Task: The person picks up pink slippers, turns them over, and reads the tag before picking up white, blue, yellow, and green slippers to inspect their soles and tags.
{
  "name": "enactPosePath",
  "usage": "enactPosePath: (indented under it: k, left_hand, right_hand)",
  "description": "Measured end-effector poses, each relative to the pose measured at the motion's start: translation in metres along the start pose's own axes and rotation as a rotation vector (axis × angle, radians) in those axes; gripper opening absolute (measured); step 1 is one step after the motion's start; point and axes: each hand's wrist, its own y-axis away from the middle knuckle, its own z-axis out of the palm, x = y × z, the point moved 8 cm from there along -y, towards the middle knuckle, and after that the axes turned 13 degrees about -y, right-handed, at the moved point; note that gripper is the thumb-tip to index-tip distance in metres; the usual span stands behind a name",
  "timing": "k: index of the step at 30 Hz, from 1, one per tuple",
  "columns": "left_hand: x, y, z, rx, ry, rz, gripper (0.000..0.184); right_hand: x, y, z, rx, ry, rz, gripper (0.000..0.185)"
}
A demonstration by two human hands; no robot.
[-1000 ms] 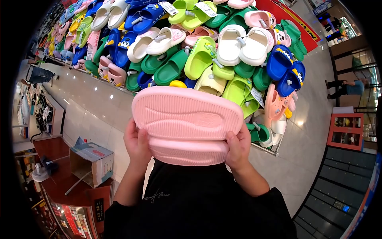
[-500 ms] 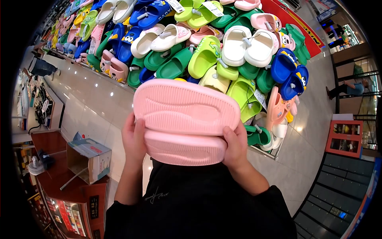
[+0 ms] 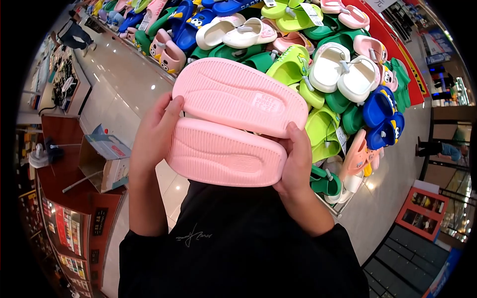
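A pair of pink slippers point(image 3: 233, 94) is held up in front of my chest, ribbed soles facing me. My left hand point(image 3: 158, 131) grips the pair at the left ends, thumb on the sole of the upper slipper. At the right ends, my right hand point(image 3: 297, 159) is closed round both slippers, its thumb against the upper sole. A narrow gap separates the two soles. The slippers' uppers are turned away and hidden. Just beyond the pair lies a heap of children's clogs and slippers, with white clogs point(image 3: 358, 79) and lime green clogs point(image 3: 290, 64) nearest.
The display's red edge board point(image 3: 397, 49) runs along the far right. Blue clogs point(image 3: 380, 111) lie near its corner. An open cardboard box point(image 3: 107, 159) rests on a dark red counter point(image 3: 59, 174) at left. People stand in the distance on both sides.
The slippers have tilted, their right ends lower, and the gap between the soles has widened. The soles now face me more fully. My view has shifted, moving the display rightward.
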Motion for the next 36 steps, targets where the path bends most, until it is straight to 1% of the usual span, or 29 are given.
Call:
enactPosePath:
  k: [2, 5, 8, 11, 15, 17, 27, 30, 32, 34, 36]
  left_hand:
    - [0.001, 0.001, 0.001, 0.054, -0.021, 0.023, 0.041]
    - [-0.002, 0.002, 0.01, 0.03, -0.002, 0.013, 0.043]
    - [0.003, 0.004, 0.013, 0.062, -0.038, 0.03, 0.043]
    - [0.001, 0.012, 0.007, 0.098, -0.079, -0.016, 0.043]
    - [-0.008, 0.029, -0.012, 0.198, -0.109, -0.052, 0.044]
    - [-0.01, 0.038, -0.016, 0.141, -0.138, -0.139, 0.045]
    - [-0.054, 0.05, -0.025, 0.236, -0.104, -0.237, 0.048]
    - [-0.064, 0.05, -0.031, 0.231, -0.083, -0.272, 0.049]
    - [-0.069, 0.051, -0.037, 0.236, -0.083, -0.282, 0.049]
    - [-0.072, 0.051, -0.044, 0.251, -0.069, -0.26, 0.049]
    - [-0.071, 0.052, -0.051, 0.271, -0.056, -0.228, 0.049]
  right_hand:
    - [-0.002, -0.003, -0.004, 0.003, 0.02, 0.013, 0.042]
    - [-0.007, -0.006, -0.007, 0.011, 0.033, 0.024, 0.043]
    - [-0.009, -0.01, -0.008, -0.006, 0.037, 0.035, 0.044]
    - [-0.004, -0.017, -0.007, -0.054, 0.052, 0.088, 0.046]
    - [0.012, -0.022, 0.004, -0.115, 0.053, 0.166, 0.049]
    - [0.019, -0.024, 0.011, -0.148, 0.059, 0.195, 0.049]
    - [0.048, -0.037, 0.017, -0.183, 0.155, 0.324, 0.046]
    - [0.058, -0.04, 0.028, -0.199, 0.103, 0.317, 0.041]
    - [0.064, -0.041, 0.034, -0.228, 0.122, 0.323, 0.041]
    - [0.068, -0.041, 0.043, -0.261, 0.141, 0.32, 0.041]
    - [0.07, -0.04, 0.052, -0.245, 0.158, 0.304, 0.041]
